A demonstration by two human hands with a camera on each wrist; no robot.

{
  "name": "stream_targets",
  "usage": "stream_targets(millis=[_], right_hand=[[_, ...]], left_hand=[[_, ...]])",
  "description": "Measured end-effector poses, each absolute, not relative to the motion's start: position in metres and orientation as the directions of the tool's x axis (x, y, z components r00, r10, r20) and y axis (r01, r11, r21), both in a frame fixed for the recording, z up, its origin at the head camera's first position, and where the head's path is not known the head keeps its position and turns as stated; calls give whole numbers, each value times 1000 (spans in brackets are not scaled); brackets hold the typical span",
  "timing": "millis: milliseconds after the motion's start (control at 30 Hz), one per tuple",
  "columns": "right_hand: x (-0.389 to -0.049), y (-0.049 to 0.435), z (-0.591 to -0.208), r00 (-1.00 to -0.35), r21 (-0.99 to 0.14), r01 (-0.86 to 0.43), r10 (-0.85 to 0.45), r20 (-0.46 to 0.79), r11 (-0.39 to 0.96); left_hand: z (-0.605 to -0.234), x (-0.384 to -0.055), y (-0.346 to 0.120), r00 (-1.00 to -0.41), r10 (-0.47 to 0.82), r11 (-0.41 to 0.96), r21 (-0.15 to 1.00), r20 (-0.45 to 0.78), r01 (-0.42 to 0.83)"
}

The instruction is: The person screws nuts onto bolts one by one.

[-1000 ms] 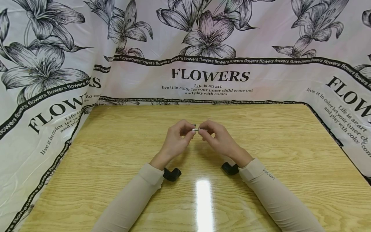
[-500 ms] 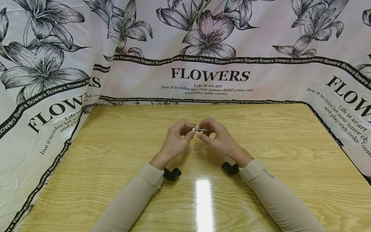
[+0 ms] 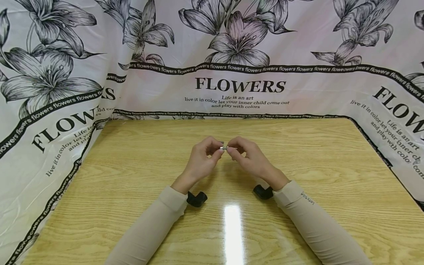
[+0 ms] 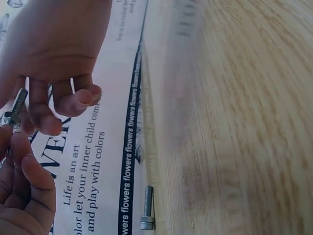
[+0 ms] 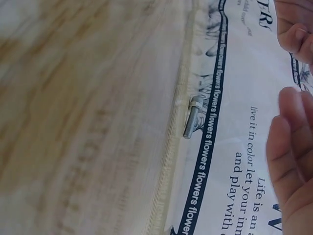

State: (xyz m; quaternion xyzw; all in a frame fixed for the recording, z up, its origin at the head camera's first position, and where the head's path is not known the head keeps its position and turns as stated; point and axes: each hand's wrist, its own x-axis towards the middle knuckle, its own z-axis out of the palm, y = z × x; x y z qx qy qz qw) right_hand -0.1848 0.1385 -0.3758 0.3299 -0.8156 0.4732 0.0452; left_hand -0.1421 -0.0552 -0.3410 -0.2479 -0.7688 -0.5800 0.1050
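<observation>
My left hand (image 3: 203,156) pinches one end of a small metal bolt (image 3: 224,148) held level above the table. From the other side my right hand (image 3: 250,156) brings thumb and forefinger together round the bolt's threaded part, where a nut (image 4: 12,119) sits. The thread tip pokes out past the right fingers. In the left wrist view the right hand's other fingers (image 4: 46,122) hang loosely bent. Just behind the left fingertips a second bolt (image 3: 221,142) is partly visible; both wrist views show this bolt (image 4: 147,208) lying beyond the hands, with a collar near its head.
A wood-grain table (image 3: 149,154) spreads under both arms. White cloth (image 3: 240,99) with black flower print and lettering stands along its back and sides. Black angled pieces (image 3: 197,199) sit at both wrists. Light glares on the table's near part.
Half a second ago the right thumb and forefinger were parted from the bolt; now they close on it again, as they did one second ago. The left hand stays put.
</observation>
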Motion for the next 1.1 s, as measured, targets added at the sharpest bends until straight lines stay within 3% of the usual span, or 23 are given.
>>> stream_targets(millis=[300,533,767,1100], right_hand=[[-184,137,-376,-716,-716,-651,-516,470,251],[-185,138,-376,-747,-710,-625,-512,424,324],[-184,138,-376,-765,-746,-596,-492,416,297],[-171,131,-357,-723,-710,-650,-507,469,270]], left_hand=[[-342,-143,-56,-851,264,180,844,454,506],[-340,-141,-55,-857,271,208,843,438,496],[-353,-151,-56,-859,262,205,845,439,494],[-373,-163,-58,-860,255,210,842,443,496]])
